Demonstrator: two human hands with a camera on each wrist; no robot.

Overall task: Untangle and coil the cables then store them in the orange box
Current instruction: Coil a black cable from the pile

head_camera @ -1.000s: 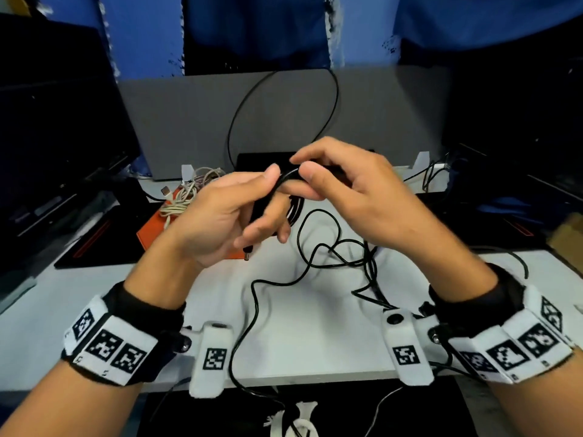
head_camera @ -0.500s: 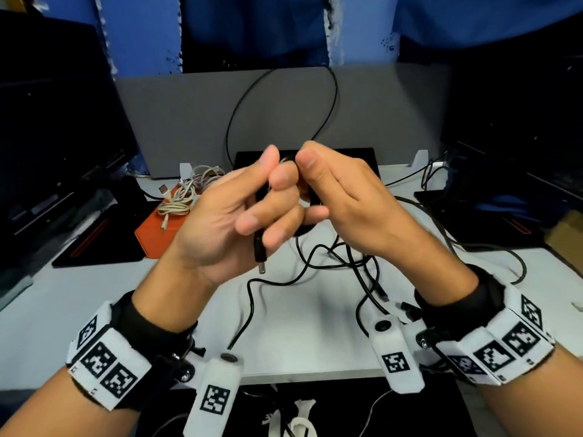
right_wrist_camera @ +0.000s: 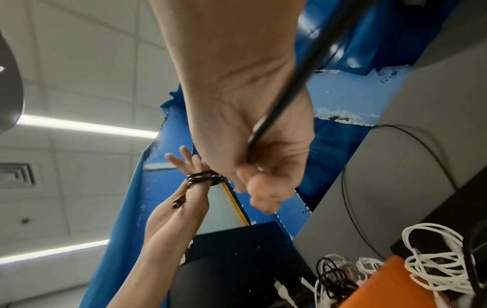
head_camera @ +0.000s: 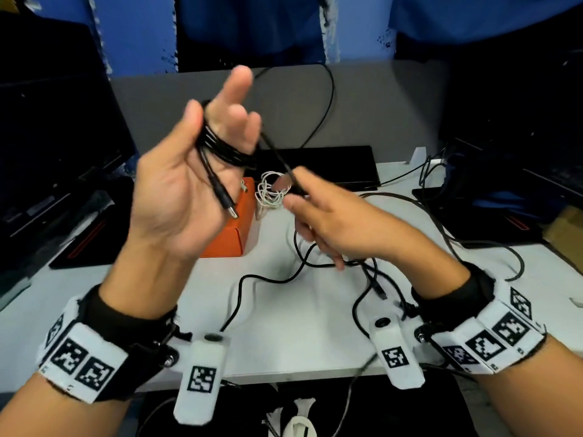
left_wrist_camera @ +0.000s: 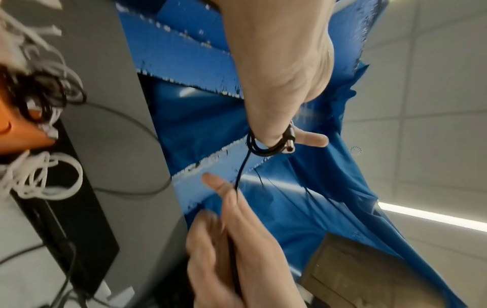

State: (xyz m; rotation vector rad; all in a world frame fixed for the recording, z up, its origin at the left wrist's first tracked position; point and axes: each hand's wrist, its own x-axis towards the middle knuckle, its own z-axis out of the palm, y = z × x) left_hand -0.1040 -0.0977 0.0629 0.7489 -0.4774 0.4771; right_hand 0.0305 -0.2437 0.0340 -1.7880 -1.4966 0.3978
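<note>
My left hand (head_camera: pixel 220 118) is raised, palm toward me, fingers straight and spread. A black cable (head_camera: pixel 220 146) is wound in several loops round those fingers, and its plug (head_camera: pixel 232 211) hangs over the palm. From the coil (left_wrist_camera: pixel 263 149) a taut strand runs down to my right hand (head_camera: pixel 288 190), which pinches it between thumb and forefinger. The cable's loose length (head_camera: pixel 315 263) lies tangled on the white table. The orange box (head_camera: pixel 233 225) sits behind my left hand, with a white cable (head_camera: pixel 271 190) bundled on it. The right wrist view shows the coil (right_wrist_camera: pixel 202 177) on the fingers.
A second black plug (head_camera: pixel 380 291) lies by my right wrist. A black flat device (head_camera: pixel 331 165) and a grey partition (head_camera: pixel 378 105) stand behind the box. Dark monitors flank the table. More black cables trail off the right side (head_camera: pixel 473 244).
My left hand has lifted and turned palm toward me, fingers now straight with the coil round them. My right hand has dropped to the right, drawing the strand taut.
</note>
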